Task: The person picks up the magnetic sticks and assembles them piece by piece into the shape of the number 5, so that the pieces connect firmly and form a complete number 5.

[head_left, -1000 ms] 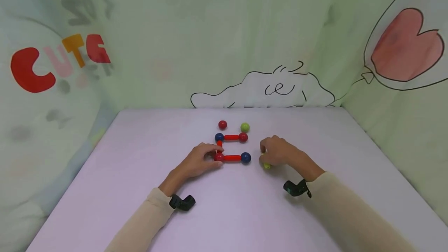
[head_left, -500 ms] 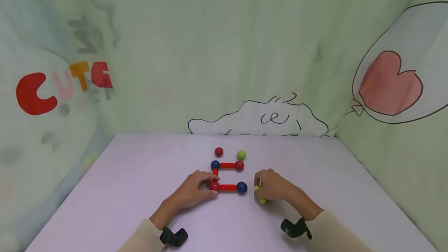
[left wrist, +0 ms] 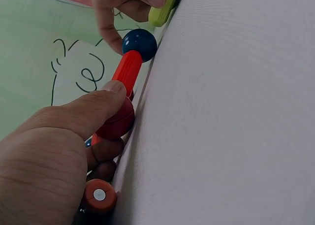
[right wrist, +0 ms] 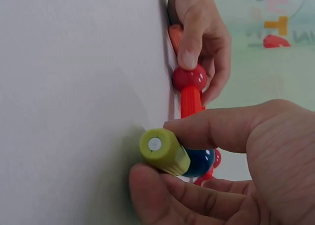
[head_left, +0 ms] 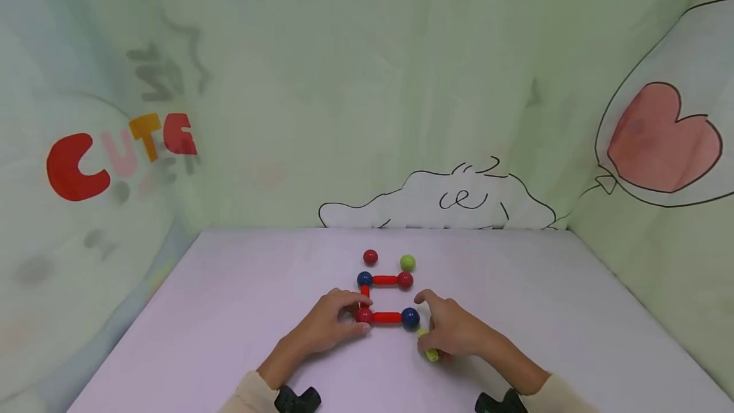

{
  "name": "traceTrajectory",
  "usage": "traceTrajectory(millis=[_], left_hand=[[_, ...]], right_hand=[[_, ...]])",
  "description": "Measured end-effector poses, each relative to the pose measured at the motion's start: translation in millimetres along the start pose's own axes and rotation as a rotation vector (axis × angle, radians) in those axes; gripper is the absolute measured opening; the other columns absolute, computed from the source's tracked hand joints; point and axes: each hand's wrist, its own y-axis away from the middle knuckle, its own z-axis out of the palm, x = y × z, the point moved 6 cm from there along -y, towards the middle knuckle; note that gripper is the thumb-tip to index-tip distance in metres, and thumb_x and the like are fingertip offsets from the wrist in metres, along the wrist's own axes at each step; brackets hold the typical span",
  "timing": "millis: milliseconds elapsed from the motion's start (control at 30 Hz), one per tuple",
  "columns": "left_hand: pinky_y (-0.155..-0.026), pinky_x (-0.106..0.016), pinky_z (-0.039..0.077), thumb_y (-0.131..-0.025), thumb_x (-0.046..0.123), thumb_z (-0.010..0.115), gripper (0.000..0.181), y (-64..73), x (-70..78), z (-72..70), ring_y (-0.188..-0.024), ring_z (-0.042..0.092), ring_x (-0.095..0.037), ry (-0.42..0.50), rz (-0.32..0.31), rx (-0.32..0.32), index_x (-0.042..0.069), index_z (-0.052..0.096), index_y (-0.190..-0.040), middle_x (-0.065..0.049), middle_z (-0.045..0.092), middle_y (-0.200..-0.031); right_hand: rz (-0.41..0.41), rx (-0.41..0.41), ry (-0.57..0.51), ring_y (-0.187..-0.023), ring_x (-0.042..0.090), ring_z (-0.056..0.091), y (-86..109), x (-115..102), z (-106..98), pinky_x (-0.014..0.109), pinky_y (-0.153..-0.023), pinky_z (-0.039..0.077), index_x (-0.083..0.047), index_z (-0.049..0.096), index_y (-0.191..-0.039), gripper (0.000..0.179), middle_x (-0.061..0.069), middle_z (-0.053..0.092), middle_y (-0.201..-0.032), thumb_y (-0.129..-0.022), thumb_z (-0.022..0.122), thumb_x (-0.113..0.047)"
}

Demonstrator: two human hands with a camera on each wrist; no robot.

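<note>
My left hand (head_left: 329, 324) holds the near-left red ball (head_left: 364, 315) of a magnetic ball-and-rod shape between thumb and fingers. From that ball a red rod (head_left: 387, 318) runs right to a blue ball (head_left: 410, 318). Another rod leads back to a second blue ball (head_left: 364, 279), joined by a rod to a red ball (head_left: 405, 280). My right hand (head_left: 453, 327) pinches a yellow-green magnetic rod (right wrist: 165, 151) low over the table; its far end meets the near blue ball. An orange-red rod (left wrist: 100, 195) shows beneath my left hand in the left wrist view.
A loose red ball (head_left: 370, 257) and a light green ball (head_left: 408, 262) lie just behind the shape on the pale table (head_left: 258, 285). Printed cloth (head_left: 275, 113) hangs round the table's back and sides.
My right hand has brought the yellow-green rod left to the near blue ball, and its index finger has lifted away. The left hand stays at the red ball. The head view has tilted up.
</note>
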Motion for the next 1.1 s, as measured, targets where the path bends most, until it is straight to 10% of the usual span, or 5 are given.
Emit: traceTrajectory(millis=[1100], left_hand=[[-0.092,-0.035,0.052,-0.089,0.04,0.078,0.046,0.9,4.4,-2.2,-0.109,0.053,-0.011,-0.01,-0.056,0.001,0.031,0.065,-0.132,0.013,0.06,-0.112]], right_hand=[[0.03,0.096,-0.063,-0.05,0.021,0.062,0.8,-11,13,0.026,-0.051,0.053,-0.006,0.05,-0.129,0.048,0.007,0.061,-0.073,-0.09,0.076,-0.017]])
